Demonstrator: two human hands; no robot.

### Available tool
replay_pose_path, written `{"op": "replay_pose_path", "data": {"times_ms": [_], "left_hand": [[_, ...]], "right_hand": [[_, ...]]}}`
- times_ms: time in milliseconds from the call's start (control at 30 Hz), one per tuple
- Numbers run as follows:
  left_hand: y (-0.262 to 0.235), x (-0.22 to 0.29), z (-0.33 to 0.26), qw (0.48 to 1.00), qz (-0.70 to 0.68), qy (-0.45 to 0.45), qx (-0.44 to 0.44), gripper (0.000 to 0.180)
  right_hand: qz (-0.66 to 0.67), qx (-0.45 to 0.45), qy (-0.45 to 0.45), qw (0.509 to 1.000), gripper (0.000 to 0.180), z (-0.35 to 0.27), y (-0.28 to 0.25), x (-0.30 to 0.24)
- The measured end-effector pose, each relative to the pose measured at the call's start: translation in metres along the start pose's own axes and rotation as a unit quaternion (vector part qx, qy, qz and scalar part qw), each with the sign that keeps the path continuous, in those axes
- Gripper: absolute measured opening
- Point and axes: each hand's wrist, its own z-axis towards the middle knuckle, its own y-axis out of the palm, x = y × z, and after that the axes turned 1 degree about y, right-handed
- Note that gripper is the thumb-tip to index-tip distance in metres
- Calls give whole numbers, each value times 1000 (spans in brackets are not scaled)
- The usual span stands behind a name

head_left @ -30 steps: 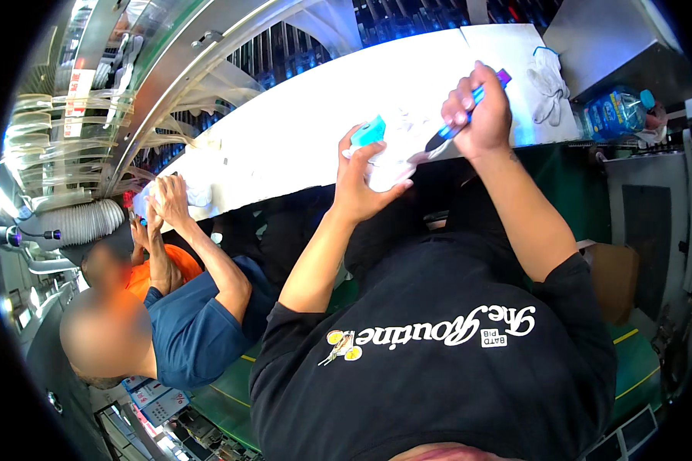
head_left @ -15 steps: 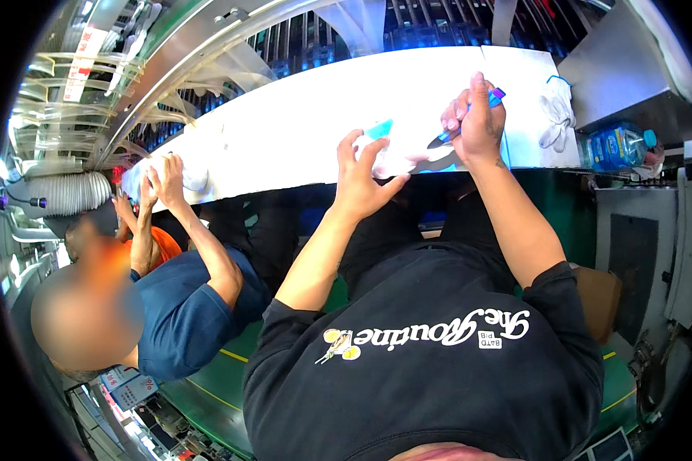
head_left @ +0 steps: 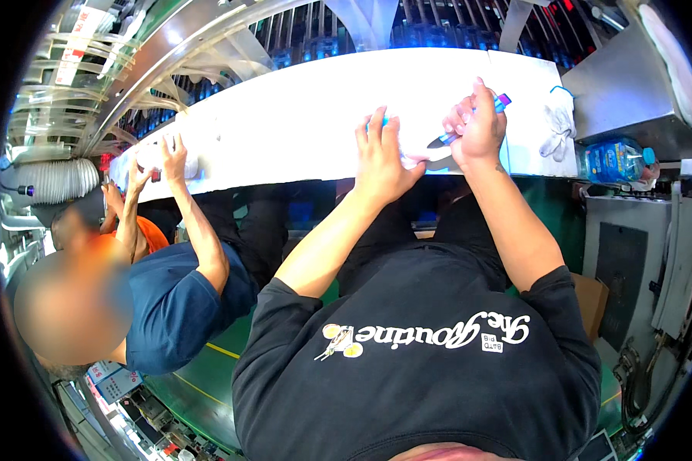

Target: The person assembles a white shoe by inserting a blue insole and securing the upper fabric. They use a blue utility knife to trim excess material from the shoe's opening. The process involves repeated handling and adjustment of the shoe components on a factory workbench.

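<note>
In my right hand (head_left: 480,131) the fingers are wrapped round a knife (head_left: 447,139) with a shiny blue and purple handle. Its dark tip points left toward my left hand (head_left: 384,157). That hand curves over a pale, washed-out piece (head_left: 413,160) on the white worktop (head_left: 300,100). The thumb reaches toward the knife, while the other fingers stretch away from me. A bit of blue shows by the fingertips. Glare and my fingers hide the piece's shape.
A white glove (head_left: 557,127) lies at the worktop's right end, near a blue-labelled bottle (head_left: 617,160). To my left, a co-worker in a dark blue shirt (head_left: 184,303) works at the same worktop, with an orange-clad person beyond. Machinery with metal rods (head_left: 454,27) runs behind the worktop.
My left hand has moved slightly right, nearer the knife, and its fingers have come closer together over the piece. My right hand still grips the knife. The co-worker's hands have moved apart.
</note>
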Motion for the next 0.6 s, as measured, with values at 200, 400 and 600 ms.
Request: {"op": "replay_pose_path", "data": {"times_ms": [200,400,600], "left_hand": [[-7,-2,2,1000,-13,24,-15,93],[-7,5,-8,999,-12,40,11,91],[-5,2,-5,999,-8,47,13,93]], "right_hand": [[129,-277,128,944,28,21,-51,-2],[36,-45,24,998,29,-8,-17,-1],[3,-115,-8,993,31,-20,-15,10]]}}
